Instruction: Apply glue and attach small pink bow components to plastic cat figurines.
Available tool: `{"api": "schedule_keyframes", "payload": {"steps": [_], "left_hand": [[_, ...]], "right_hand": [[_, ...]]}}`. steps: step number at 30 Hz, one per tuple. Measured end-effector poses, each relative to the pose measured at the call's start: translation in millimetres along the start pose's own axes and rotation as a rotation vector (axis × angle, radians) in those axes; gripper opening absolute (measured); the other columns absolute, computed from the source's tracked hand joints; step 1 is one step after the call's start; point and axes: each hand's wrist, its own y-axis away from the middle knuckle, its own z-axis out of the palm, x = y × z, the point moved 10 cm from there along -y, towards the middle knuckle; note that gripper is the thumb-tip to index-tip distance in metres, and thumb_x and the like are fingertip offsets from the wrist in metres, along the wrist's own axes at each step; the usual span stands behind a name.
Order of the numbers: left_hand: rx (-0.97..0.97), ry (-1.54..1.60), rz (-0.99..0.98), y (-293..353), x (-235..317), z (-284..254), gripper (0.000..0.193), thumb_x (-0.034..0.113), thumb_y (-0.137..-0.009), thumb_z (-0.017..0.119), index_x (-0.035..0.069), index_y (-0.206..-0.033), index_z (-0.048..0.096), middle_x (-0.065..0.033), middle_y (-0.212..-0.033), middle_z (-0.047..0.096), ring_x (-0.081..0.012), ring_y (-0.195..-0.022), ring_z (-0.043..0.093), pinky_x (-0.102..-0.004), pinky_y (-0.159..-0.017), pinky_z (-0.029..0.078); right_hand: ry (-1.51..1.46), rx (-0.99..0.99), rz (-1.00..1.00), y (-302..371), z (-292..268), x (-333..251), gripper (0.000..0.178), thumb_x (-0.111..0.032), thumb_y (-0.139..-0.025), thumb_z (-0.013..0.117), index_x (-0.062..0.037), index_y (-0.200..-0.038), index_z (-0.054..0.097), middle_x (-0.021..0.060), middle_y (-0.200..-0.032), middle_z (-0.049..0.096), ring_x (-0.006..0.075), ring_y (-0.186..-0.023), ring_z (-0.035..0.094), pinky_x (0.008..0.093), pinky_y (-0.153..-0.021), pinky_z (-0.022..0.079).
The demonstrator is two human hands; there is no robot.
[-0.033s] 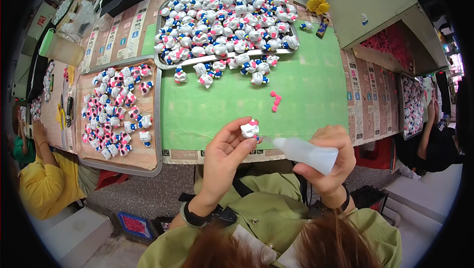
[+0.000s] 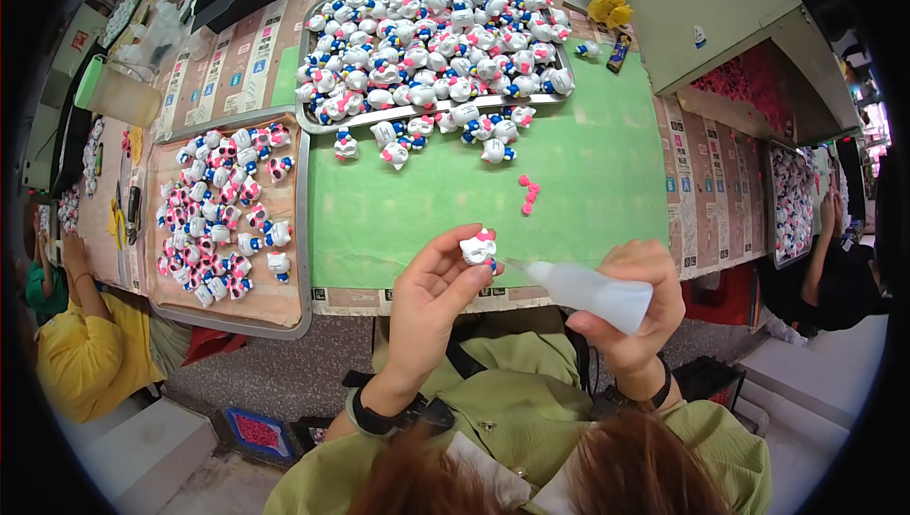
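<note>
My left hand (image 2: 438, 297) pinches a small white cat-like figurine (image 2: 479, 248) with pink and blue parts between thumb and fingers, just above the near edge of the green mat (image 2: 408, 230). In my right hand (image 2: 637, 311) is a translucent white squeeze bottle (image 2: 595, 297), tilted so that its thin nozzle points left at the figurine's lower part. A small gap seems to lie between nozzle tip and figurine. Beyond both hands, several small pink pieces (image 2: 528, 194) rest on the mat.
A metal tray (image 2: 327, 123) heaped with similar figurines stands at the far side, a few lying before it. To the left, another tray (image 2: 296, 278) holds figurines with pink and dark parts. A cabinet (image 2: 730, 3) stands at far right. Co-workers sit on both sides, one in a yellow shirt (image 2: 95, 354).
My right hand and the bottle have shifted very slightly to the right, the nozzle a little away from the figurine. The rest looks the same.
</note>
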Motion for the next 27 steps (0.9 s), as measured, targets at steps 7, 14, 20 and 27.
{"api": "schedule_keyframes", "payload": {"steps": [7,14,20,27], "left_hand": [[-0.029,0.087,-0.031,0,-2,4,0.034,-0.001,-0.082,0.048,-0.004,-0.115,0.039,-0.0122,-0.106,0.05,-0.0187,-0.093,0.053,-0.029,-0.082,0.043],[-0.032,0.086,-0.046,2,-2,3,0.034,-0.001,-0.082,0.048,-0.004,-0.115,0.04,-0.0138,-0.109,0.05,-0.0187,-0.094,0.053,-0.0286,-0.081,0.043],[-0.007,0.076,-0.021,2,-1,1,0.034,-0.001,-0.081,0.048,-0.003,-0.114,0.04,-0.0135,-0.109,0.05,-0.0186,-0.093,0.053,-0.0281,-0.081,0.042],[0.068,0.069,-0.005,-1,0,-15,0.034,-0.002,-0.08,0.048,-0.002,-0.113,0.041,-0.013,-0.109,0.05,-0.019,-0.093,0.053,-0.0289,-0.081,0.042]], "right_hand": [[0.004,0.014,0.006,3,-5,4,0.047,-0.016,-0.052,0.08,-0.0035,-0.086,0.051,0.0069,-0.073,0.051,0.0164,-0.062,0.049,0.0258,-0.053,0.039],[0.043,0.01,-0.008,1,-3,1,0.046,-0.016,-0.052,0.081,-0.0036,-0.085,0.052,0.0075,-0.071,0.052,0.0169,-0.059,0.049,0.0263,-0.052,0.04],[-0.054,0.058,0.118,1,-9,13,0.042,-0.015,-0.055,0.078,-0.0031,-0.084,0.05,0.007,-0.072,0.053,0.0142,-0.062,0.05,0.0251,-0.055,0.041],[-0.287,0.435,0.45,-5,-50,106,0.036,-0.004,-0.07,0.063,-0.0006,-0.097,0.04,0.0108,-0.09,0.052,0.0163,-0.083,0.052,0.0262,-0.069,0.043]]}}
